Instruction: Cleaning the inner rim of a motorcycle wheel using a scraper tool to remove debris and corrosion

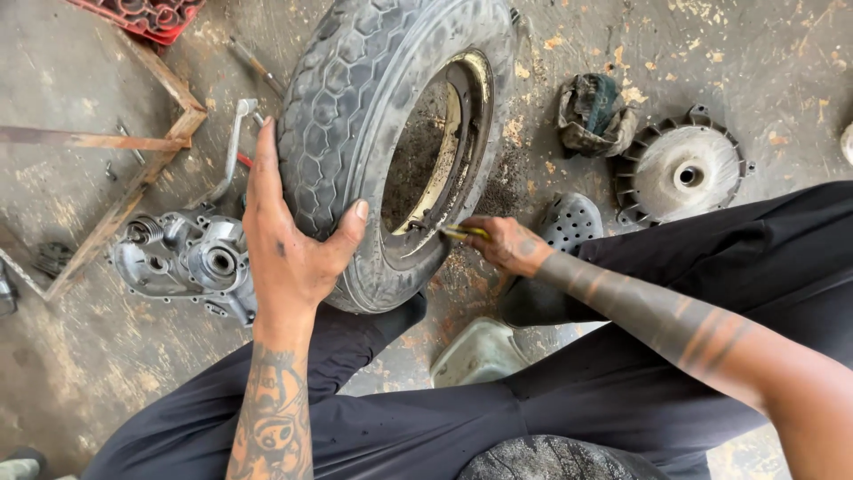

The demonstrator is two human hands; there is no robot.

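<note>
The tyre (373, 151) stands upright on the floor (71, 356). Left hand (289, 240) braces its tread, fingers spread; right hand (506, 244) pinches a small tool (464, 233) at the tyre's rim (453, 151).

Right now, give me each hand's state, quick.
Left hand: open, palm and fingers spread against the tyre tread.
Right hand: closed on a small yellow-handled tool at the rim.

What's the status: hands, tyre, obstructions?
Left hand steadies upright tyre. Right hand works yellow-handled tool at rim. Engine casing beside, clear.
</note>
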